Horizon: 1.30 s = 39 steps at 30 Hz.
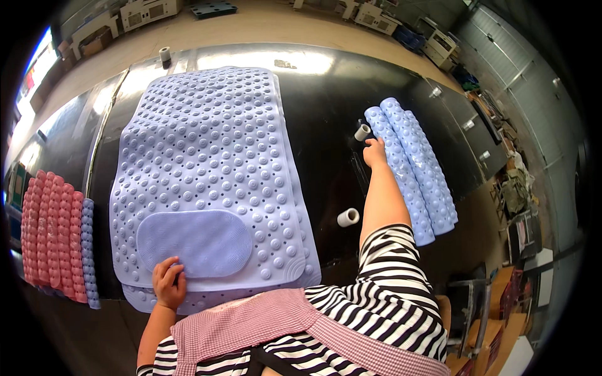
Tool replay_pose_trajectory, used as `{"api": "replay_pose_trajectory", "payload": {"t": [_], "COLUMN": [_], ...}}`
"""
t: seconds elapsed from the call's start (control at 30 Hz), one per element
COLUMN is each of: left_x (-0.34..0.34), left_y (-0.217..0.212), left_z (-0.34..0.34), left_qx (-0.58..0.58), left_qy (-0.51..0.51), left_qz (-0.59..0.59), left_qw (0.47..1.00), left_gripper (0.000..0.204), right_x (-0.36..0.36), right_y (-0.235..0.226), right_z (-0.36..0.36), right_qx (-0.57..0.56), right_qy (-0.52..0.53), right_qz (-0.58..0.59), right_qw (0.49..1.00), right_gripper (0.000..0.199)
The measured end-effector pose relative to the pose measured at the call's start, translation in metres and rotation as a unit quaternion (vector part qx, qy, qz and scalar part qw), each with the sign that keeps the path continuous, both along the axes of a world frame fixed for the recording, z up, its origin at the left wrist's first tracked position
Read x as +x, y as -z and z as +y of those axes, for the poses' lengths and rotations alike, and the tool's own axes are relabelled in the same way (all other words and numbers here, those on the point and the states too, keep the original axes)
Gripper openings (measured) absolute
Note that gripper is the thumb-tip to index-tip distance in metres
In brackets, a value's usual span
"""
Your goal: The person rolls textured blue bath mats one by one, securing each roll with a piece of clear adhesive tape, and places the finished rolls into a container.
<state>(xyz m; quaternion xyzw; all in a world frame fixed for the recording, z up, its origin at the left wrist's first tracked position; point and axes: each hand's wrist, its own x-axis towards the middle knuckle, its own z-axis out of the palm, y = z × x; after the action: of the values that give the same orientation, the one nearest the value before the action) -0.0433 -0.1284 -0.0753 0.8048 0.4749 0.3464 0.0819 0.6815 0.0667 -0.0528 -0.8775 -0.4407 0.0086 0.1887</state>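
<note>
The left hand (168, 282) rests on the big blue mat (213, 150), at the lower left edge of its smooth oval patch (194, 243). Its fingers are a little bent and loose, and they are not closed around anything. The right hand (375, 153) is reached out to the right of the big blue mat. Its fingers are half curled, but they are small in the view, so I cannot tell if they hold or touch anything.

Just beside the right hand, on the side toward the big blue mat, is a small white roll (362, 132). On its other side, farther from the big blue mat, rolled blue mats (411, 169) lie close together. Another white roll (348, 217) lies right of the big blue mat, nearer to the person.

The big blue mat is full of round bumps and lies flat. A second blue mat (310, 266) peeks out from under its right and near edges. Well to the left of the big blue mat are pink rolls (53, 232) in a row, with a thin blue roll (89, 250) on the side facing it. All of these sit on a shiny black table (323, 125). Past the far end of the big blue mat, there is a tan floor (263, 28) with pale machines (150, 12).
</note>
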Motion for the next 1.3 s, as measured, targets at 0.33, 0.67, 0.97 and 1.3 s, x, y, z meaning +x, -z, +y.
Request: {"api": "replay_pose_trajectory", "payload": {"t": [0.33,0.67,0.97,1.3], "left_x": [0.002,0.043,-0.068,-0.176], "left_y": [0.006,-0.067,0.042,0.126], "left_z": [0.008,-0.039,-0.222,-0.166], "left_qx": [0.041,-0.267,-0.274,-0.189], "left_qy": [-0.045,-0.07,-0.261,-0.364], "left_qz": [0.006,-0.692,-0.776,-0.856], "left_qw": [0.998,0.667,0.505,0.316], "left_gripper": [0.018,0.053,0.036,0.045], "right_x": [0.055,-0.477,-0.518,-0.547], "right_y": [0.027,-0.059,-0.044,0.005], "right_z": [0.12,-0.119,-0.136,-0.17], "right_qx": [-0.3,-0.041,-0.037,-0.068], "right_qy": [-0.265,-0.626,-0.511,-0.484], "right_qz": [-0.386,0.564,0.49,0.395], "right_qw": [0.831,0.537,0.705,0.778], "right_gripper": [0.023,0.031,0.015,0.018]}}
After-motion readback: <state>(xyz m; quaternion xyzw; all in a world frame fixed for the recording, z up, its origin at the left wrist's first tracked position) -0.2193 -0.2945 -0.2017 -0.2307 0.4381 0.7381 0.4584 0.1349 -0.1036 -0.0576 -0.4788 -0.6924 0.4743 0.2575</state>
